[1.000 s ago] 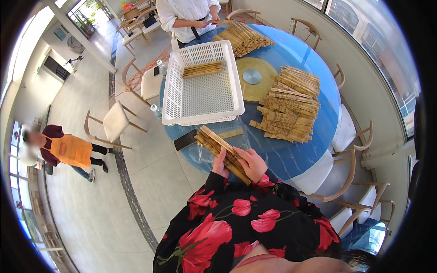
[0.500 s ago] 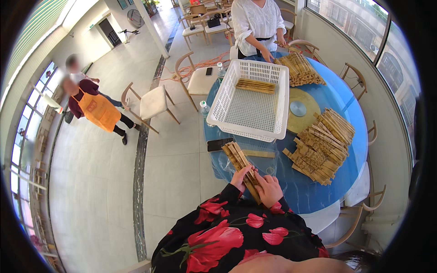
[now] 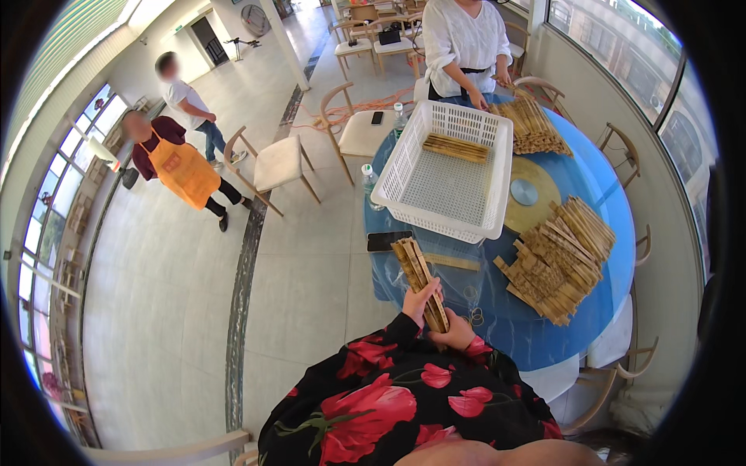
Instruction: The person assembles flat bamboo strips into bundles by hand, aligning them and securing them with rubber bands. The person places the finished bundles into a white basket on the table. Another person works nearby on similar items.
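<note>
A bundle of long brown strips that look like bamboo [image 3: 412,261] is held upright at a slant in front of my body, by the table's near left edge. My left hand [image 3: 421,301] wraps round its middle. Lower down, my right hand [image 3: 457,332] closes on the bottom end, and its fingers are partly hidden. Thin rubber bands [image 3: 475,317] lie on the table beside my right hand. To the right is a large heap of the same strips [image 3: 563,260]. A white plastic basket [image 3: 488,227] stands beyond my hands with one small bundle [image 3: 456,147] inside.
The round table [image 3: 513,342] has a blue cover and a tan turntable [image 3: 536,172]. A phone [image 3: 387,241], a flat ruler-like strip [image 3: 451,262] and bottles [image 3: 368,185] lie or stand left. Across, a co-worker's hand [image 3: 478,99] is near another strip pile [image 3: 528,128]. Chairs [image 3: 278,163] surround it.
The bundle has turned more upright, and my right hand has shifted down to its lower end. The view has swung slightly left. Two people at the left stand farther apart.
</note>
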{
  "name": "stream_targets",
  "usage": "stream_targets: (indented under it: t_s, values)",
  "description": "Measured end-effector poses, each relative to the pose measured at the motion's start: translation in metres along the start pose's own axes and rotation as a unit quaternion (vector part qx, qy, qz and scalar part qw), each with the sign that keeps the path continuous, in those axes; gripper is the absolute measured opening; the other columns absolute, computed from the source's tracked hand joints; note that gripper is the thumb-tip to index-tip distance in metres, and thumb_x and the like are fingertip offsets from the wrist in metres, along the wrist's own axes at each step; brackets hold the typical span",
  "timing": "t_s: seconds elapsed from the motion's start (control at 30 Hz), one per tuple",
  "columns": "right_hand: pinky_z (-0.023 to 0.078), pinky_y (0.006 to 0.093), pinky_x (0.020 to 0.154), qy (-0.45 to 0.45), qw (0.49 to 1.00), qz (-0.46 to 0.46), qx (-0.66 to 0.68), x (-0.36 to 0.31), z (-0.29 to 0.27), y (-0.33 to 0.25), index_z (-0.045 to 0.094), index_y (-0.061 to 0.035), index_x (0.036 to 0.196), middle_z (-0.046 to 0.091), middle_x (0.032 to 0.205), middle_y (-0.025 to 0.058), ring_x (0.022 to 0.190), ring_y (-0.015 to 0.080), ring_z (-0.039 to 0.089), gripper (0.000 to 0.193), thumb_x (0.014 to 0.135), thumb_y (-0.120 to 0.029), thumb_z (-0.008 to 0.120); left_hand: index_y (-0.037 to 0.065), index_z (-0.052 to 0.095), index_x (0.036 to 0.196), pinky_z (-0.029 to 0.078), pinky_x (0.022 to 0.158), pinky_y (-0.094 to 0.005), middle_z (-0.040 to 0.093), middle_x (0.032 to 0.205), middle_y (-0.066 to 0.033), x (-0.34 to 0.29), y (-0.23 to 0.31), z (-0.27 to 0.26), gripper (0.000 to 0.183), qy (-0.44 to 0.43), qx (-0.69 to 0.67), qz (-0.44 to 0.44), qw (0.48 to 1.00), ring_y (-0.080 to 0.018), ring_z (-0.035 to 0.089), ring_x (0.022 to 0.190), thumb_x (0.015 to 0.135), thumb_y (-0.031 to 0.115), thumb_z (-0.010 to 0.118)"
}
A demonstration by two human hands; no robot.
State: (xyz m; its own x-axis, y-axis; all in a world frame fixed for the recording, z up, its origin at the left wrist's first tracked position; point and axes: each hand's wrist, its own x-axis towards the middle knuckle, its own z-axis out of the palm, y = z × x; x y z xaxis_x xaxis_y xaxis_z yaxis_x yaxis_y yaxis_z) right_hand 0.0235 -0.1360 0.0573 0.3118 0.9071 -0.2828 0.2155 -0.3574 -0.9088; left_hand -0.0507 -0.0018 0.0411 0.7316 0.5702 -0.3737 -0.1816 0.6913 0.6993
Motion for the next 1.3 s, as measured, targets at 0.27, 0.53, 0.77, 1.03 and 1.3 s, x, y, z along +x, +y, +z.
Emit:
stream_targets:
  t_s: [0.27,0.53,0.77,1.03,1.3]
  values:
    - [0.047,0.0390,0.076,-0.045,0.993,0.020,-0.105,0.007,-0.016,-0.014,0.049,-0.0013,0.108,0.062,0.092,0.0207,0.087,0.0361,0.062,0.061,0.064,-0.035,0.073,0.008,0.050,0.104,0.049,0.072,-0.0357,0.055,0.083,-0.0039,-0.004,0.022,-0.004,0.024,-0.017,-0.104,-0.019,0.994,-0.0187,0.057,0.078,0.086,0.018,0.062]
    - [0.046,0.0403,0.077,-0.071,0.988,0.011,-0.138,-0.005,-0.025,-0.015,0.046,-0.0014,0.117,0.062,0.093,0.0218,0.089,0.0379,0.060,0.068,0.065,-0.037,0.073,0.010,0.050,0.094,0.047,0.064,-0.0324,0.052,0.079,-0.0022,0.010,0.029,-0.018,0.014,-0.013,-0.166,0.042,0.985,-0.0185,0.054,0.071,0.086,0.015,0.060]
    - [0.048,0.0426,0.075,0.072,0.982,-0.034,-0.174,0.010,-0.016,-0.020,0.044,-0.0024,0.118,0.062,0.089,0.0210,0.087,0.0387,0.061,0.072,0.061,-0.034,0.074,0.008,0.048,0.094,0.045,0.064,-0.0297,0.051,0.076,-0.0036,0.011,-0.006,0.008,0.016,-0.036,-0.108,0.083,0.990,-0.0162,0.053,0.070,0.084,0.008,0.060]
    - [0.048,0.0426,0.071,0.159,0.982,0.010,-0.099,0.012,-0.041,-0.007,0.053,-0.0018,0.109,0.063,0.086,0.0213,0.083,0.0395,0.060,0.059,0.059,-0.028,0.073,0.003,0.043,0.117,0.040,0.088,-0.0310,0.052,0.108,-0.0075,0.028,0.002,0.022,0.045,-0.194,0.100,0.006,0.976,-0.0168,0.049,0.102,0.082,0.018,0.067]
    - [0.047,0.0386,0.059,0.304,0.945,0.093,-0.074,-0.055,-0.099,0.018,0.055,-0.0013,0.096,0.061,0.071,0.0151,0.063,0.0298,0.061,0.042,0.068,-0.027,0.073,0.004,0.063,0.100,0.047,0.074,-0.0280,0.064,0.093,-0.0040,0.058,-0.002,-0.047,0.026,-0.132,0.447,0.053,0.883,-0.0119,0.059,0.084,0.080,0.019,0.069]
